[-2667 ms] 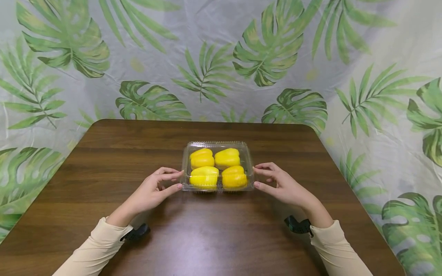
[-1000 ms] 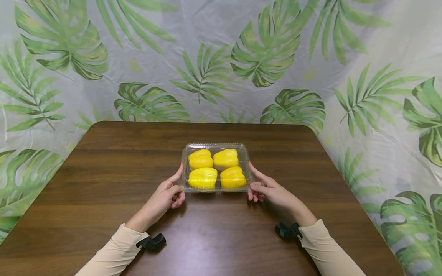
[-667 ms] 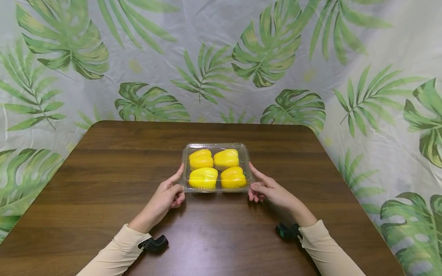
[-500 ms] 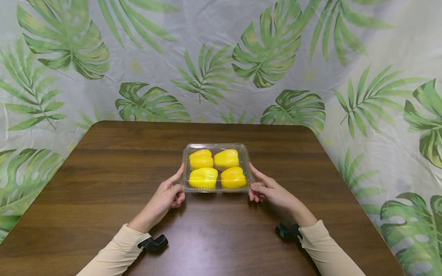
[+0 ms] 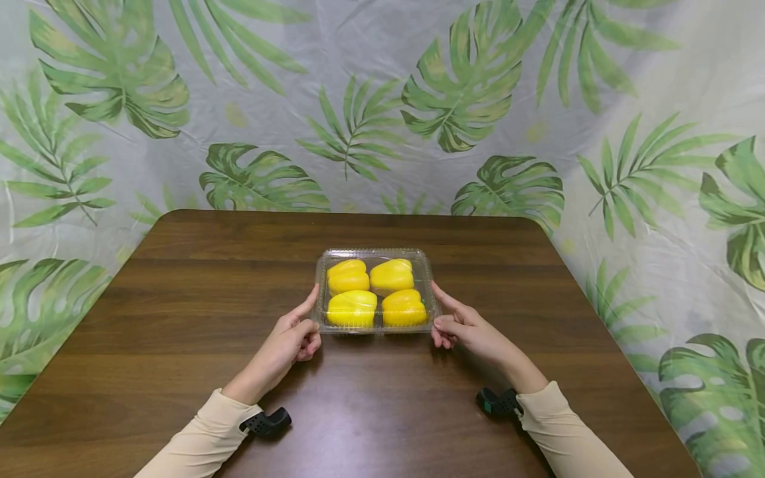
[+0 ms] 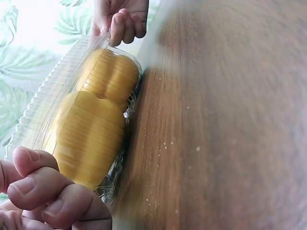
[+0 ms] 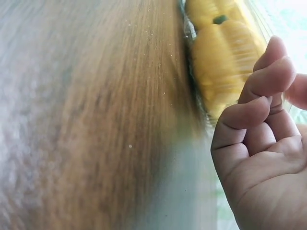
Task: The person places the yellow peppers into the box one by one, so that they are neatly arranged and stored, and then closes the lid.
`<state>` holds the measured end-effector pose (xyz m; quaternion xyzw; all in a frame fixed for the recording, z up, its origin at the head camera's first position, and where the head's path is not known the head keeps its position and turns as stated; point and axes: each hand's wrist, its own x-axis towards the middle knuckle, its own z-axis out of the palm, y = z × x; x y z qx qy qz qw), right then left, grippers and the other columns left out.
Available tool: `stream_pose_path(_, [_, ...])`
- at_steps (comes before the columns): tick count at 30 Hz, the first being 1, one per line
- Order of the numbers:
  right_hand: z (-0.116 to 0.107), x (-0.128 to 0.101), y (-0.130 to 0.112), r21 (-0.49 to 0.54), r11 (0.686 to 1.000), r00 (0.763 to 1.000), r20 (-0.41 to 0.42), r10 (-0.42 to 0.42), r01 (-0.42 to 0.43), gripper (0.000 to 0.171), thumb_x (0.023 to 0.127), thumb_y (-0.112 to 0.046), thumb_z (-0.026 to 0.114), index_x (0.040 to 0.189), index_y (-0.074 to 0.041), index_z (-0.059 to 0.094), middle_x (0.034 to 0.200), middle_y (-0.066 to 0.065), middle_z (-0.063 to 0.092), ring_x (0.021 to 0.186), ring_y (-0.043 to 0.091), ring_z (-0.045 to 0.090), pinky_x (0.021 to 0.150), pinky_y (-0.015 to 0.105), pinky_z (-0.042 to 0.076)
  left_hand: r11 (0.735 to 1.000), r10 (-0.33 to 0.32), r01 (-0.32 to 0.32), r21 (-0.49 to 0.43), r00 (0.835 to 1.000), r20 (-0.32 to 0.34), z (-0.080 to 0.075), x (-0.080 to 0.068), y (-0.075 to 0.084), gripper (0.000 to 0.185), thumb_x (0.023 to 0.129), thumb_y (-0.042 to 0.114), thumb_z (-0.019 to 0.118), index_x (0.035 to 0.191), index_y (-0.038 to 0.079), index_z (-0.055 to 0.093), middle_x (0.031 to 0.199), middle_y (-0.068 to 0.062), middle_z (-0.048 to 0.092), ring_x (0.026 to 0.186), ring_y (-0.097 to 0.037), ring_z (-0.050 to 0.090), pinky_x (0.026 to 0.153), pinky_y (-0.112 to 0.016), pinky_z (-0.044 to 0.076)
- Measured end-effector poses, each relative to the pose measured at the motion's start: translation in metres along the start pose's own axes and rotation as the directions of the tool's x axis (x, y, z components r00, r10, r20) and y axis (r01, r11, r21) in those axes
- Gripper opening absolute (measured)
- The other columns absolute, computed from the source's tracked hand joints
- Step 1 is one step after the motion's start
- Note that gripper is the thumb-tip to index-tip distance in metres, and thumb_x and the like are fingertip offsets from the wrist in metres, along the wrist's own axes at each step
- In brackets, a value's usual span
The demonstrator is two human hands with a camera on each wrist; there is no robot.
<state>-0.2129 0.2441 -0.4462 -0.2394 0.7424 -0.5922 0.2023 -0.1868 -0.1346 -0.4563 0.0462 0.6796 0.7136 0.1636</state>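
A clear plastic clamshell box, its lid down, sits at the middle of the table with several yellow bell peppers inside. My left hand grips its near left corner, thumb at the rim and index finger stretched along the side. At the near right corner my right hand holds the rim the same way. The left wrist view shows curled fingers below the box edge, with the peppers behind clear plastic. In the right wrist view, curled fingers overlap the box, and a green stem shows.
The brown wooden table extends around the box, with its rounded far edge a little beyond. A leaf-patterned cloth hangs behind and at both sides. Black wrist devices are worn at the cream sleeves.
Earlier, spread fingertips touched the box sides; both hands have since come lower to the near corners, index fingers extended and the others curled. Over the last second the hands and box barely move.
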Motion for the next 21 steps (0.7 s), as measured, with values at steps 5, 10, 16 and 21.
stream_pose_path(5, [-0.0005,0.0003,0.0016,0.0,1.0,1.0,-0.003,-0.025,0.025,0.077,0.113,-0.008,0.049,0.174,-0.009,0.003,0.079,0.023,0.062,0.067,0.018,0.055,0.066,0.026,0.05,1.0,-0.005,0.005,-0.007,1.0,-0.005,-0.0005,0.0005,0.0001,0.079,0.104,0.002,0.043,0.172,0.037,0.021,0.061,0.001,0.046,0.055,-0.009,0.04,0.053,-0.021,0.033])
stream_pose_path(10, [0.0023,0.0019,0.0027,-0.001,0.998,0.998,-0.032,-0.056,0.056,0.076,0.112,-0.005,0.051,0.173,-0.007,0.007,0.077,0.029,0.061,0.066,0.021,0.055,0.065,0.027,0.051,1.0,-0.008,0.008,-0.004,1.0,-0.011,-0.0017,0.0004,0.0005,0.079,0.105,0.002,0.043,0.172,0.037,0.021,0.061,0.001,0.047,0.055,-0.009,0.041,0.053,-0.021,0.034])
stream_pose_path(16, [0.0071,0.0053,0.0025,0.026,0.999,0.996,-0.082,-0.043,0.045,0.076,0.111,-0.007,0.054,0.174,-0.01,0.012,0.079,0.023,0.067,0.067,0.021,0.057,0.066,0.026,0.052,1.0,0.0,0.001,0.015,0.999,-0.036,-0.0031,-0.0002,0.0026,0.079,0.104,0.001,0.042,0.172,0.036,0.022,0.062,0.0,0.051,0.055,-0.009,0.042,0.054,-0.021,0.036])
stream_pose_path(21, [0.0087,0.0092,0.0017,0.002,1.0,0.994,-0.106,-0.015,0.015,0.074,0.111,-0.006,0.053,0.174,-0.011,0.014,0.081,0.019,0.07,0.069,0.022,0.06,0.068,0.026,0.055,0.998,0.016,-0.014,0.057,0.999,-0.031,-0.0071,0.0002,0.0045,0.079,0.104,0.0,0.041,0.174,0.031,0.019,0.062,-0.001,0.053,0.055,-0.01,0.044,0.054,-0.021,0.039])
